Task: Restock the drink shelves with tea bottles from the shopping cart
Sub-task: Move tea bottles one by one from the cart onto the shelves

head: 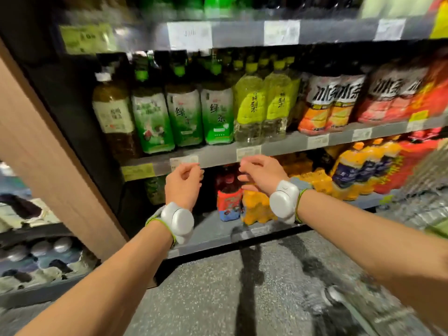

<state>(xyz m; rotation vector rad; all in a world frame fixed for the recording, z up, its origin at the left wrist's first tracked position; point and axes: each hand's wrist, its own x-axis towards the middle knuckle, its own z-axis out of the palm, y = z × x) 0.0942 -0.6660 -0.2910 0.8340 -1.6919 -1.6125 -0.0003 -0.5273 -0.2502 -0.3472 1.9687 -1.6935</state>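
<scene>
Green-labelled tea bottles (185,115) stand in a row on the middle shelf (218,157), with yellow-green pear-tea bottles (249,105) to their right and a brown tea bottle (114,112) at the left end. My left hand (184,184) and my right hand (261,175) hover side by side just below that shelf's front edge, fingers loosely curled, holding nothing. Both wrists wear white bands. The wire shopping cart (426,180) shows at the right edge, blurred.
Orange and red iced-tea packs (339,103) fill the right of the middle shelf. The lower shelf holds a red-labelled bottle (229,200), orange drink packs (259,207) and blue-labelled orange bottles (358,166). A wooden panel (46,151) bounds the shelving on the left. Speckled grey floor lies below.
</scene>
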